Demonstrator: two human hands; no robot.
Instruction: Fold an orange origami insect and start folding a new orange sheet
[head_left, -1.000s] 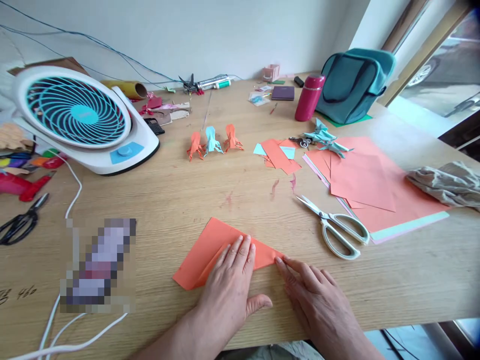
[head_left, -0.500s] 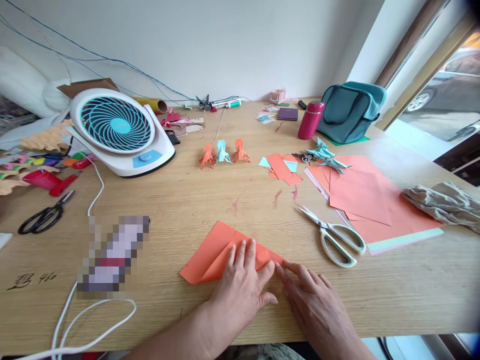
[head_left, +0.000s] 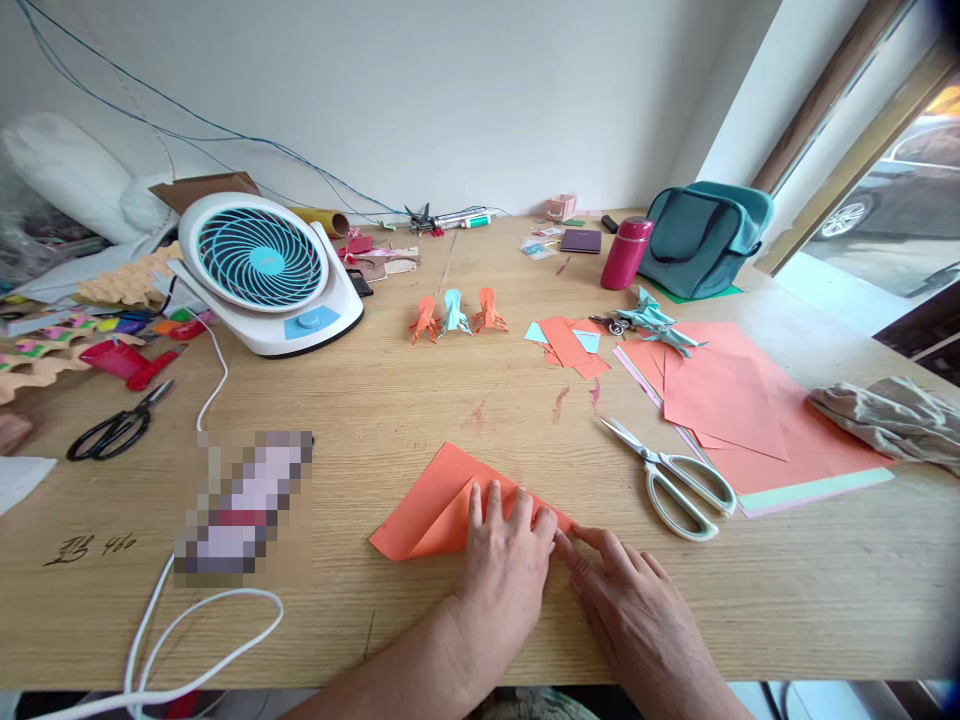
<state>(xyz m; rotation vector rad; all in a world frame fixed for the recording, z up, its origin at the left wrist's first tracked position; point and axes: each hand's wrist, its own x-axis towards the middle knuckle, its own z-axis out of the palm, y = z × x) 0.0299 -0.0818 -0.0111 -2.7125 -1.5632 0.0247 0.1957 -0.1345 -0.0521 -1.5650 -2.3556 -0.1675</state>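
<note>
While your left hand [head_left: 506, 560] lies open on the folded orange paper [head_left: 435, 505], your right hand [head_left: 634, 595], thumb near forefinger, touches the paper's right corner. Whether it grips, I cannot tell.

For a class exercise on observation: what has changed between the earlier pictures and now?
The left hand has slid rightward along the orange paper toward the right hand, uncovering more of the fold. The right hand stays at the paper's right corner; the white-handled scissors lie unmoved.

On the table [head_left: 337, 400], a fan [head_left: 262, 262] stands left of three paper figures [head_left: 453, 312]. Scissors [head_left: 652, 458] lie right of the folded paper [head_left: 431, 500]. A bottle [head_left: 627, 255] stands beside a bag [head_left: 697, 250].
</note>
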